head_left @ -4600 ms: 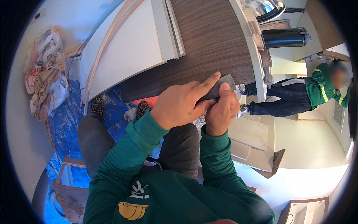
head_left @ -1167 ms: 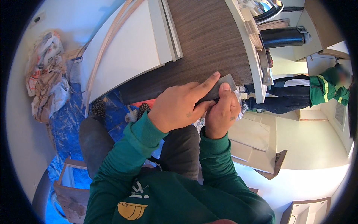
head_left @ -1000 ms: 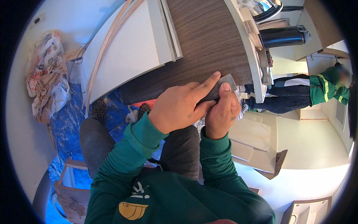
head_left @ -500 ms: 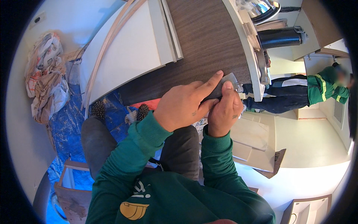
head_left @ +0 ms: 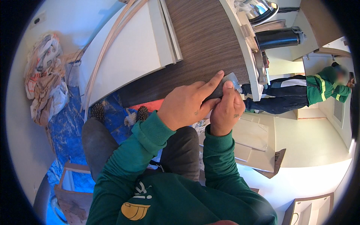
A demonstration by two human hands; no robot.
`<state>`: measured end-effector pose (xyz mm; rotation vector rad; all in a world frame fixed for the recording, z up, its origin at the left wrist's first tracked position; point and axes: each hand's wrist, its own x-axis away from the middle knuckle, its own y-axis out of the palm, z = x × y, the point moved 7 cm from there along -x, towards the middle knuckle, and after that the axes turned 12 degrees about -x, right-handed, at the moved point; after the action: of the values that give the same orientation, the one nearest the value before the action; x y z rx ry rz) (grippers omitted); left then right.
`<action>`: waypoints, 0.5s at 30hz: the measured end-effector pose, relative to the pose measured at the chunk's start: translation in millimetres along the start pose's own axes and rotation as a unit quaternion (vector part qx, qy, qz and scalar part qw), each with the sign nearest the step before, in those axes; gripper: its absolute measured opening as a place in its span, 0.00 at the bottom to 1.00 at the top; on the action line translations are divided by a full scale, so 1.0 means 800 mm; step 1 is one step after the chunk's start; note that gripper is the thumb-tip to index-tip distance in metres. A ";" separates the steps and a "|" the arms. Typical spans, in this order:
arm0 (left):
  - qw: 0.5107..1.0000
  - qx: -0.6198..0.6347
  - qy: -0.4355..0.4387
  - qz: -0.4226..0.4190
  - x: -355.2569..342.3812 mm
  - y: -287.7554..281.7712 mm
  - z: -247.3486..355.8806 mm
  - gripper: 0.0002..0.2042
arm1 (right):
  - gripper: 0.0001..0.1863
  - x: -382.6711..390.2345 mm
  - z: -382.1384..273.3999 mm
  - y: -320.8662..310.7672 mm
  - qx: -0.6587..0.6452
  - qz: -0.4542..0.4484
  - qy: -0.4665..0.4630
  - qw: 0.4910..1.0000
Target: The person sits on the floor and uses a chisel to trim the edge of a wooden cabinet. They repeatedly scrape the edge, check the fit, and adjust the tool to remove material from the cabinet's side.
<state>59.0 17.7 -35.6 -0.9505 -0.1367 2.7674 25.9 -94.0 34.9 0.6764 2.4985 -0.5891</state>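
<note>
Both hands are together over the near edge of a dark wood-grain board [head_left: 204, 41]. Between them is a small flat dark piece with a lighter grey, shiny end [head_left: 231, 78]; its exact kind I cannot make out. My left hand [head_left: 183, 103] has its index finger stretched along the piece, with the thumb and other fingers bent against it. My right hand [head_left: 227, 110] pinches it, thumb on top near the grey end and fingers curled beneath. The fingers hide much of the piece.
White panels [head_left: 123, 45] lie on the board, with long pale strips [head_left: 98, 67] across them. A black cylinder [head_left: 277, 38] stands beyond the pale edging. At right a person [head_left: 317, 88] in green works. Blue sheeting [head_left: 69, 127] and crumpled bags [head_left: 43, 86] are at left.
The board and surroundings have shifted slightly left in the view. Both hands keep nearly the same grip and place, and the piece's grey end catches the light a little differently.
</note>
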 end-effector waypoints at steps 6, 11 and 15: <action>1.000 0.004 -0.001 -0.008 -0.004 0.002 0.000 0.38 | 0.24 -0.004 -0.007 -0.002 0.035 -0.016 -0.021 0.999; 1.000 0.007 0.007 0.007 -0.004 0.003 -0.001 0.39 | 0.24 -0.002 -0.005 0.001 0.002 -0.011 0.007 1.000; 1.000 -0.009 -0.007 0.000 0.002 -0.001 -0.004 0.38 | 0.25 0.000 0.001 -0.004 0.004 -0.021 0.000 1.000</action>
<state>59.4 18.8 -38.9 -0.9362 -0.1644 2.7776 24.5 -97.2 35.1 0.6282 2.5172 -0.6158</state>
